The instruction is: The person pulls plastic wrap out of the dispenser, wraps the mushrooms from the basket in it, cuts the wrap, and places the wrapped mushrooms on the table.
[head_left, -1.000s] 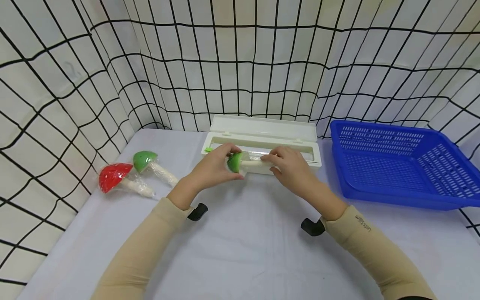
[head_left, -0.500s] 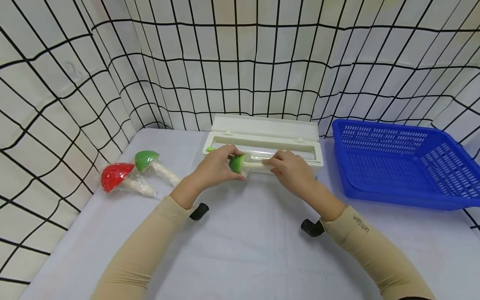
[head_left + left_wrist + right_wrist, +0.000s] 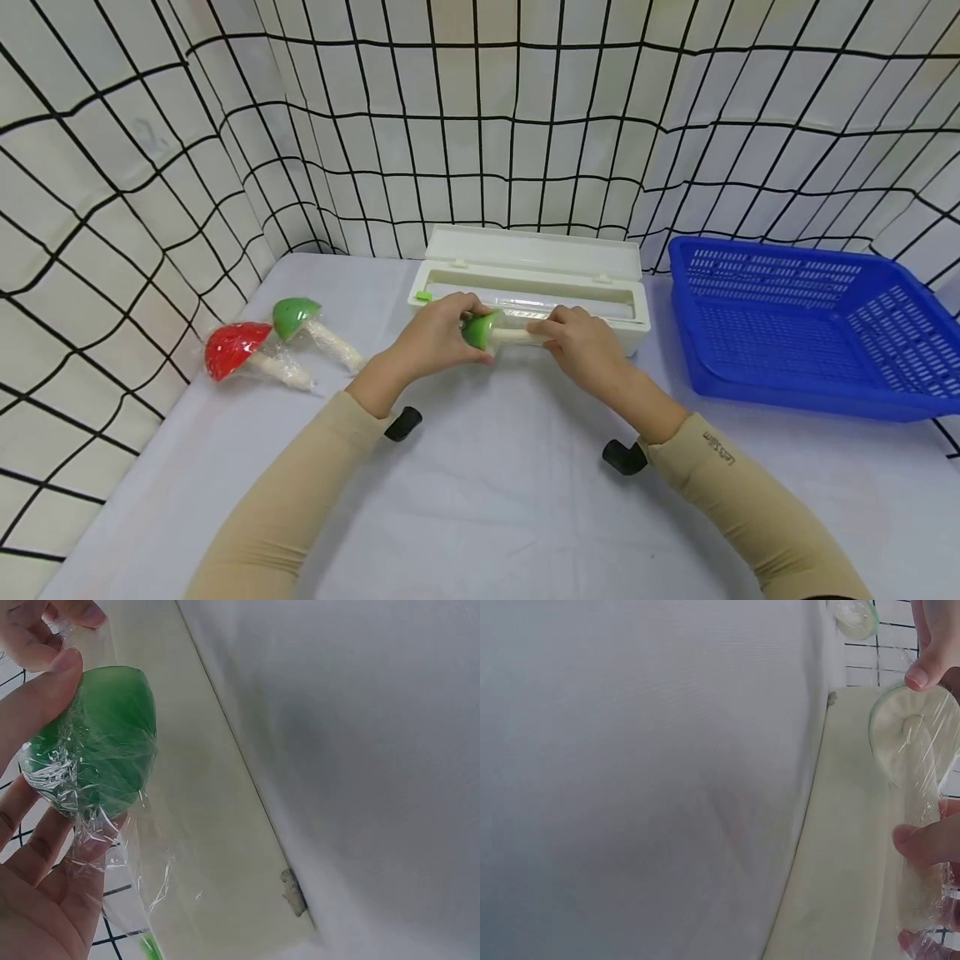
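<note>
Between my hands is a toy mushroom [image 3: 478,331] with a green cap and a pale stem, lying sideways in clear cling film. My left hand [image 3: 433,340] grips the cap, thumb on one side and fingers on the other; the left wrist view shows film bunched over the cap [image 3: 112,739]. My right hand [image 3: 588,348] pinches the film-covered stem [image 3: 911,780]. Just behind the mushroom stands a white cling film dispenser [image 3: 534,254], lid raised, with a roll inside and a green slider [image 3: 423,296] at its left end.
Two film-wrapped mushrooms, one red [image 3: 236,350] and one green [image 3: 294,318], lie at the left of the white-covered table [image 3: 480,500]. A blue perforated basket [image 3: 795,396] stands at the right. Black netting [image 3: 517,121] hangs over white cloth behind and at both sides.
Both hands and the mushroom have come slightly nearer to me, off the dispenser's front edge. The grip of each hand stays the same. The head view has shifted a little.
</note>
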Demonstrator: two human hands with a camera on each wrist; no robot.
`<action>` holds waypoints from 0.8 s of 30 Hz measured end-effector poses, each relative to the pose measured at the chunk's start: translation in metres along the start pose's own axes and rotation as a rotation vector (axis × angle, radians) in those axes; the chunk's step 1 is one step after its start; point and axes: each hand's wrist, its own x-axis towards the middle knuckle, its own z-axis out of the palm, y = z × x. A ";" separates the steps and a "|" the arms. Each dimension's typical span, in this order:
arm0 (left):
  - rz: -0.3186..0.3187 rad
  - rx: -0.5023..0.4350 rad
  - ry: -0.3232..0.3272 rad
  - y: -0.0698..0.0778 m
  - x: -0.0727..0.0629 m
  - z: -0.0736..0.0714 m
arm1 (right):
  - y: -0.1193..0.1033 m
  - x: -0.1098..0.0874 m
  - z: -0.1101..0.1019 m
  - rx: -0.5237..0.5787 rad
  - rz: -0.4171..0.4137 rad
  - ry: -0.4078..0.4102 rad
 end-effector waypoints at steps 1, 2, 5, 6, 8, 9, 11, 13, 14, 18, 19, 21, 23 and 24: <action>-0.003 -0.003 0.000 0.000 0.001 0.000 | 0.000 0.000 0.000 -0.002 0.002 0.002; -0.005 -0.004 0.000 0.000 0.001 0.000 | 0.000 0.000 0.000 -0.006 0.003 0.002; -0.013 0.000 0.000 0.001 0.002 0.001 | -0.001 -0.001 0.000 -0.025 0.004 -0.004; -0.016 0.003 -0.002 0.001 0.002 0.001 | -0.001 -0.001 0.000 -0.032 0.005 -0.007; -0.019 0.010 -0.007 0.001 0.002 0.002 | -0.002 -0.002 0.000 -0.051 0.010 -0.011; -0.021 0.012 -0.009 0.001 0.002 0.002 | -0.003 -0.003 0.000 -0.058 0.014 -0.013; -0.022 0.010 -0.011 0.000 0.002 0.003 | -0.004 -0.003 0.000 -0.069 0.021 -0.018; -0.020 0.009 -0.011 0.000 0.002 0.004 | -0.004 -0.004 -0.001 -0.083 0.030 -0.025; -0.019 0.010 -0.012 0.000 0.002 0.004 | -0.005 -0.004 -0.001 -0.084 0.032 -0.030; -0.022 0.021 -0.020 -0.001 0.002 0.005 | -0.005 -0.004 -0.001 -0.096 0.038 -0.055; -0.022 0.026 -0.022 -0.001 0.003 0.006 | -0.005 -0.004 -0.001 -0.099 0.037 -0.059; -0.021 0.032 -0.022 -0.001 0.003 0.006 | -0.005 -0.004 0.000 -0.101 0.033 -0.061; -0.018 0.041 -0.021 0.000 0.003 0.007 | -0.004 -0.005 0.001 -0.112 0.022 -0.059; -0.018 0.044 -0.020 0.000 0.003 0.007 | -0.004 -0.005 0.001 -0.117 0.016 -0.057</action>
